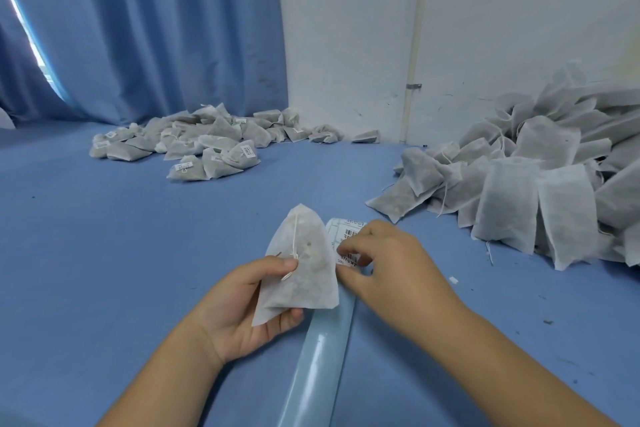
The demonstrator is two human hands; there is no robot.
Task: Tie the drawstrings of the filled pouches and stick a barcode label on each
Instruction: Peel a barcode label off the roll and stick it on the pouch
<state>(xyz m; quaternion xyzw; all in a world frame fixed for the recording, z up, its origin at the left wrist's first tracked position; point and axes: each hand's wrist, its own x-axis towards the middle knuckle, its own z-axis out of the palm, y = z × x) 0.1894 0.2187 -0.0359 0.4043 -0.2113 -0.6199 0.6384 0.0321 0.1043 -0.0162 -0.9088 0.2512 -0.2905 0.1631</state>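
Observation:
My left hand (242,302) holds a white filled pouch (301,267) upright, thumb on its front; its drawstring is pulled tight and hangs down the front. My right hand (388,263) is just right of the pouch and pinches a white barcode label (348,258) at the pale blue label strip (322,350), which runs along the blue surface toward me. More labels (351,227) sit on the strip's far end.
A heap of labelled, tied pouches (194,146) lies at the back left by the blue curtain (138,28). A larger heap of untied pouches (540,184) fills the right side against the white wall. A small white scrap (453,280) lies right of my hand.

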